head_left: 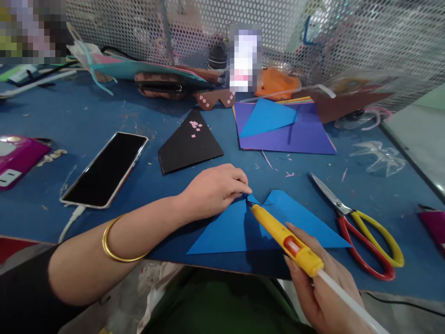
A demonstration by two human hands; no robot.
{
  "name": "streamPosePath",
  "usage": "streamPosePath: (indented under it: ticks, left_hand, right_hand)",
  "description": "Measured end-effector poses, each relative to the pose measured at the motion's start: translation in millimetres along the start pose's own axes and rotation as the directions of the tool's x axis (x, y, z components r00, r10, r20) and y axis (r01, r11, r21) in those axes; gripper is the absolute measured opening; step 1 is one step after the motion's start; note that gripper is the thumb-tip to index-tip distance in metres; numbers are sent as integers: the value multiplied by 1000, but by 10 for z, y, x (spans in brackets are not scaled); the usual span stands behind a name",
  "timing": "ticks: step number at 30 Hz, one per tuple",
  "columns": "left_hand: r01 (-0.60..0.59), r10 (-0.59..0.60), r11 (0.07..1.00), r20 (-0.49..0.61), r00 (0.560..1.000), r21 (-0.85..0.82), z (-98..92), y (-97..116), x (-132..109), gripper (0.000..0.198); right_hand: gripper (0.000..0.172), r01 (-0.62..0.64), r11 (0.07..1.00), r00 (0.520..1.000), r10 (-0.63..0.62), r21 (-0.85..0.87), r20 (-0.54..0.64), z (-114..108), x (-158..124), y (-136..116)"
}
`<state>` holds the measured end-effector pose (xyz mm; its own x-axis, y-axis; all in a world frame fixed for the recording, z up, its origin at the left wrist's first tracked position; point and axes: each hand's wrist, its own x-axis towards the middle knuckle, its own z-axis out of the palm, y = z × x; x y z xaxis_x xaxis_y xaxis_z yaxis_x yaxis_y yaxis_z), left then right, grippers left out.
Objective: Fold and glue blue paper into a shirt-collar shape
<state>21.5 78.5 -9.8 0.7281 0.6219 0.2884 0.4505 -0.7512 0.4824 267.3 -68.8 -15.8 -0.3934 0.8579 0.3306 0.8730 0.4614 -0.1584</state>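
Observation:
My right hand [321, 278] grips a yellow hot glue gun [274, 225], a white glue stick [351, 301] running out of its back end. The nozzle points at a small folded flap near the top edge of a blue paper piece [225, 232], which lies flat at the table's front edge. Whether the tip touches the paper I cannot tell. With closed fingertips my left hand [222, 188] pinches the paper's top edge just left of the nozzle. Scissors [342, 208] with red and yellow handles lie open to the right, beside the paper's right corner.
Behind my hands lie a black paper piece [191, 148] with pink bits and purple sheets [302, 134] topped by a blue piece [267, 118]. A phone [106, 169] on a cable lies left. A perforated metal panel [198, 28] stands along the back.

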Motion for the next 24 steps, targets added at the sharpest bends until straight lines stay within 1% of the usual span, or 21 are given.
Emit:
streamPosePath:
  ticks: [5, 13, 18, 24]
  left_hand:
    - [13, -13, 1000, 14, 1000, 4, 2, 5, 4, 25]
    - [18, -18, 1000, 11, 1000, 3, 8, 8, 4, 25]
    - [10, -11, 1000, 22, 1000, 9, 6, 6, 6, 25]
    - [13, -14, 1000, 24, 1000, 13, 3, 5, 17, 26]
  right_hand:
    - [46, -23, 1000, 999, 24, -16, 33, -4, -35, 31]
    - [48, -35, 999, 999, 35, -1, 35, 13, -73, 63]
    - [46, -18, 1000, 999, 17, 16, 35, 19, -58, 66]
    - [45, -43, 999, 998, 42, 29, 39, -2, -46, 65]
